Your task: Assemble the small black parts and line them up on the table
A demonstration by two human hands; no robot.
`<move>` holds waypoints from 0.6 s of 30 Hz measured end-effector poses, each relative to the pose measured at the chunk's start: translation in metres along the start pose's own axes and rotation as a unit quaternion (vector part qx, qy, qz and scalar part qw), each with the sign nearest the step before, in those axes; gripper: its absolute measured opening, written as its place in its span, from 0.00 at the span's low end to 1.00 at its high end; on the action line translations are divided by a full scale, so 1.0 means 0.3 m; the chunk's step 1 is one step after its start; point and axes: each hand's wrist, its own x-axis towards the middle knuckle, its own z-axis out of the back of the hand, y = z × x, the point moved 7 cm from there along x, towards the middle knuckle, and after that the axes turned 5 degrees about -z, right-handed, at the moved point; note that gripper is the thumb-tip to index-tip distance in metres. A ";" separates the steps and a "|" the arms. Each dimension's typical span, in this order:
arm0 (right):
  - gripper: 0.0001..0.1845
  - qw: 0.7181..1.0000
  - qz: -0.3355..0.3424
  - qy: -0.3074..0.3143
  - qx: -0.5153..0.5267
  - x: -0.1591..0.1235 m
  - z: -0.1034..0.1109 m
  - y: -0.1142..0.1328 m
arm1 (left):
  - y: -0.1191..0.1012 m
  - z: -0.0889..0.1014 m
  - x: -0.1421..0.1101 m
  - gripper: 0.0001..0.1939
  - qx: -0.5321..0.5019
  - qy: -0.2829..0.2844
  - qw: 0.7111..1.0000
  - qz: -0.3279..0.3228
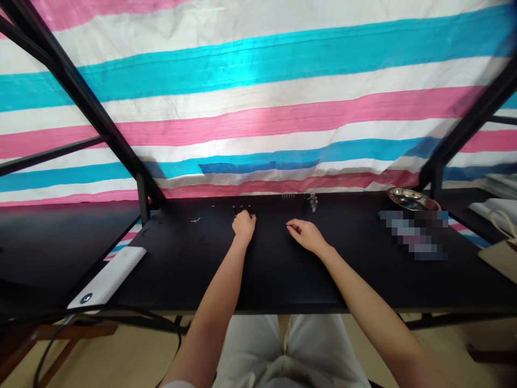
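Observation:
My left hand rests at the far middle of a black table, fingers curled closed over a row of small dark round objects; what the fingers hold is hidden. My right hand lies a little to the right on the tabletop, fingers loosely bent and pinched together, with nothing I can make out in them. Small clear and metal parts and a short row of tiny pins sit at the table's back edge beyond my right hand.
A metal bowl stands at the back right. A white power bank with a cable lies at the left edge. Black frame posts rise at both back corners before a striped tarp. White items lie far right.

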 end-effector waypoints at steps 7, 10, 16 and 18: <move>0.12 0.999 -0.008 -0.017 -0.031 0.005 0.019 -0.021 | -0.019 0.014 -0.016 0.14 0.027 0.012 0.999 -0.011; 0.12 0.997 -0.019 -0.032 -0.060 0.008 0.041 -0.036 | -0.044 0.017 -0.033 0.14 0.047 0.018 0.998 -0.036; 0.11 0.982 -0.112 -0.086 -0.129 0.009 0.113 -0.122 | -0.103 -0.010 -0.070 0.14 0.071 0.043 0.993 -0.084; 0.11 0.971 -0.157 -0.090 -0.156 0.006 0.125 -0.167 | -0.122 -0.021 -0.082 0.14 0.075 0.050 0.991 -0.098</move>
